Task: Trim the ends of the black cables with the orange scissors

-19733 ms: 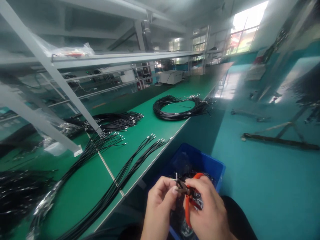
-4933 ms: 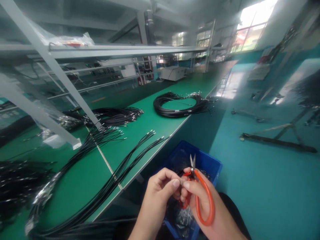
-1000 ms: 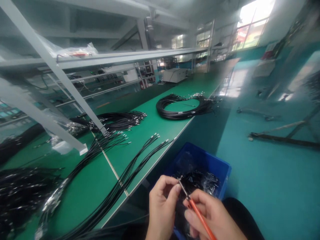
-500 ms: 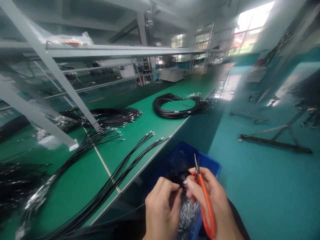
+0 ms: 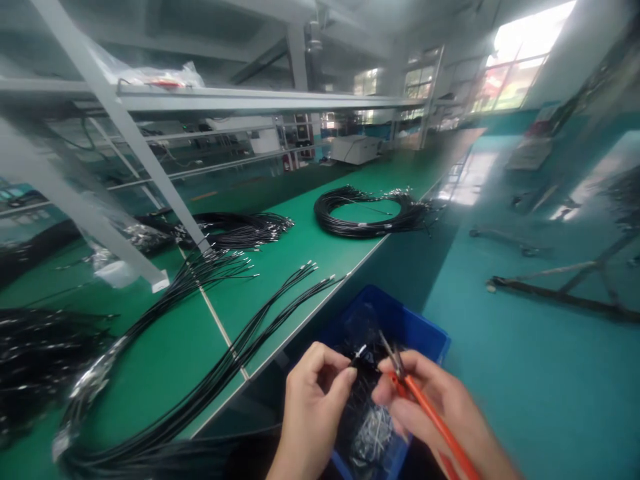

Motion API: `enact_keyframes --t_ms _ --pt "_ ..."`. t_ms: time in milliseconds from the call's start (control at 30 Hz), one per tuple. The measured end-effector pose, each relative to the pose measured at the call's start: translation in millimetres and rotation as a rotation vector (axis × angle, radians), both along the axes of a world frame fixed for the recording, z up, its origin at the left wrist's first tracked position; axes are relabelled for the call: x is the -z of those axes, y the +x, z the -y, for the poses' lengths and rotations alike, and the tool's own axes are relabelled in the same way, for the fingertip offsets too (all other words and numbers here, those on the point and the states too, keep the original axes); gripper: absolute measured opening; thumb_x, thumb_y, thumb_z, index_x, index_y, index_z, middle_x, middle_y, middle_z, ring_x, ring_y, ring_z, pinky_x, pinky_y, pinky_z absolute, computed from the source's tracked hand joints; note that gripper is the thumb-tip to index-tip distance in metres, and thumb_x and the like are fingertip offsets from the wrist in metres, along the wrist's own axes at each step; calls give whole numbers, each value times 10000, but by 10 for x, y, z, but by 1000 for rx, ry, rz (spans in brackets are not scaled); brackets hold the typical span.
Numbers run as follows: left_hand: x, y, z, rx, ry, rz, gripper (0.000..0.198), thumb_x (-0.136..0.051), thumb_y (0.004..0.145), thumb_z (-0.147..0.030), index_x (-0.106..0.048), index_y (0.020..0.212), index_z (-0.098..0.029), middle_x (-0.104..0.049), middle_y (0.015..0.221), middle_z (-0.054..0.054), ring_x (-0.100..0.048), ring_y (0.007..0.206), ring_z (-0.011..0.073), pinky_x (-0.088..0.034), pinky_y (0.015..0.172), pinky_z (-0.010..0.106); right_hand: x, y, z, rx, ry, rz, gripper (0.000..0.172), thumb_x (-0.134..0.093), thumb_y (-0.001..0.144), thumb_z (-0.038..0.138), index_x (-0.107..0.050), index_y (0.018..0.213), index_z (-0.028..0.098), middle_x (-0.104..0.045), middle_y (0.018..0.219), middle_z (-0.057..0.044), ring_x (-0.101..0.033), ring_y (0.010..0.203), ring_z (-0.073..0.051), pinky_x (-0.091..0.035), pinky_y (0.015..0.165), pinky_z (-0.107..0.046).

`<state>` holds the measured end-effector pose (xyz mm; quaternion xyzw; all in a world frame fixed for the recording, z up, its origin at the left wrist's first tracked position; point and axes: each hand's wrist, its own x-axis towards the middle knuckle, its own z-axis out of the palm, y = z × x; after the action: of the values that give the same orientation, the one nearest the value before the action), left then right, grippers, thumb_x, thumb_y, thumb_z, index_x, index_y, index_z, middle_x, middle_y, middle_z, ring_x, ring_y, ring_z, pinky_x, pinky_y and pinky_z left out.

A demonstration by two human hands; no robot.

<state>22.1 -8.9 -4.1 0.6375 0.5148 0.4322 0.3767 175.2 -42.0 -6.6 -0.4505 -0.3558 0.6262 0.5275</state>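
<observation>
Between thumb and forefinger, my left hand (image 5: 319,393) pinches the end of a black cable (image 5: 356,357) with a pale metallic tip. My right hand (image 5: 430,393) is closed around orange-handled scissors (image 5: 420,395), their blades pointing up and away to the left. The two hands are a little apart, above a blue bin (image 5: 425,331) holding whitish and dark scraps. To the left, a bundle of black cables (image 5: 240,353) runs along the green table (image 5: 280,250), their tipped ends near its edge.
A coil of black cables (image 5: 345,223) lies farther along the table. More cable bundles (image 5: 240,230) rest at the left, beside a slanted white frame post (image 5: 135,147). A white box (image 5: 355,150) stands behind. On the floor at the right is a metal stand (image 5: 550,287).
My right hand with the scissors has moved away from the left fingertips, to the right and slightly down. The pale cable tip now shows above my left fingers. The view has shifted slightly.
</observation>
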Motion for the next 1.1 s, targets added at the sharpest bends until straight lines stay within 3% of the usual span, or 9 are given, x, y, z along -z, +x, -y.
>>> enact_keyframes --t_ms 100,200,300,533,667,767,900,1000,1100 --pt "-33 -28 -26 11 -73 105 126 -625 737 -230 -558 645 -177 -513 608 -21 -451 568 130 -368 536 218 -20 78 68 -268 -128 -71 295 -682 649 281 -589 896 150 -682 703 -56 -482 432 -82 -354 443 -210" --pt "-43 -30 -24 28 -103 150 129 -626 739 -234 -554 652 -170 -505 613 -23 -434 568 123 -361 536 215 -56 96 100 -288 -242 -68 281 -648 671 285 -594 915 156 -678 732 -63 -542 544 -118 -388 522 -222" --pt "-40 -30 -8 38 -100 169 141 -620 748 -237 -544 651 -170 -501 625 -23 -434 580 123 -364 546 217 -107 89 69 -353 -280 -58 259 -672 655 315 -611 848 155 -655 696 -49 -534 531 -122 -402 525 -229" --pt "-22 -47 -6 72 -79 179 143 -618 766 -234 -541 661 -174 -499 648 -21 -439 598 125 -366 557 220 -168 53 70 -314 -257 -119 263 -716 620 337 -639 794 157 -635 713 -41 -497 499 -102 -391 499 -217" --pt "-12 -44 -8 82 -72 181 144 -614 773 -239 -542 668 -172 -498 656 -19 -446 605 128 -371 564 225 -149 29 94 -276 -267 -129 197 -676 687 307 -622 808 160 -636 698 -24 -468 474 -74 -368 488 -192" --pt "-6 -44 0 81 -64 177 141 -614 773 -238 -543 670 -171 -498 661 -19 -448 608 129 -373 565 227 -58 53 40 -371 -248 -138 208 -660 726 296 -582 864 162 -659 710 -24 -373 380 -24 -278 403 -168" --pt "4 -64 -10 88 -47 150 139 -607 777 -239 -544 672 -172 -501 659 -21 -451 610 129 -375 572 228 86 75 -64 -500 -151 -88 396 -668 695 473 -512 881 161 -656 557 -29 -325 276 -11 -203 318 -149" --pt "29 -66 -27 83 -38 136 121 -595 776 -213 -547 672 -174 -507 659 -23 -459 607 127 -381 570 225 123 52 -81 -485 -173 65 318 -706 663 373 -512 805 164 -621 507 7 -374 281 -17 -270 330 -136" --pt "83 -17 -7 56 -37 68 95 -585 768 -166 -549 682 -182 -517 658 -31 -480 611 122 -388 568 213 140 43 -27 -426 -144 83 265 -734 599 238 -531 756 170 -561 486 53 -460 379 -46 -313 376 -135"
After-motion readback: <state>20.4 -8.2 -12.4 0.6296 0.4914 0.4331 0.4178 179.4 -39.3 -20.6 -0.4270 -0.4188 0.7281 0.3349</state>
